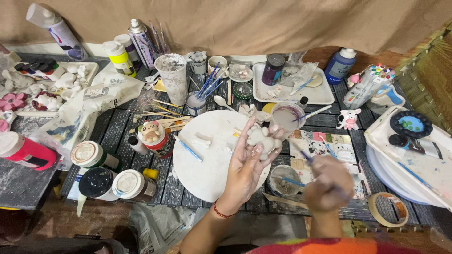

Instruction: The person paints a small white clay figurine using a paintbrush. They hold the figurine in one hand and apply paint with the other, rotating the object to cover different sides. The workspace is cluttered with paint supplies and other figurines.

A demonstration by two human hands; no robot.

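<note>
- Head view: left hand (247,164) cradles an unpainted white clay figure (262,138) above the round white board (207,155).
- Right hand (329,183), blurred, is closed around a blue brush (301,151).
- Painting seems underway; next stroke needs a steady figure.

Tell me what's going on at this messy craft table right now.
A person sits at a dark slatted table crowded with paint pots and brushes. Their left hand holds up a small unpainted white clay figurine above a round white board. Their right hand, blurred, grips a thin blue-handled brush near a small paint cup and a paint-smeared palette sheet.
</note>
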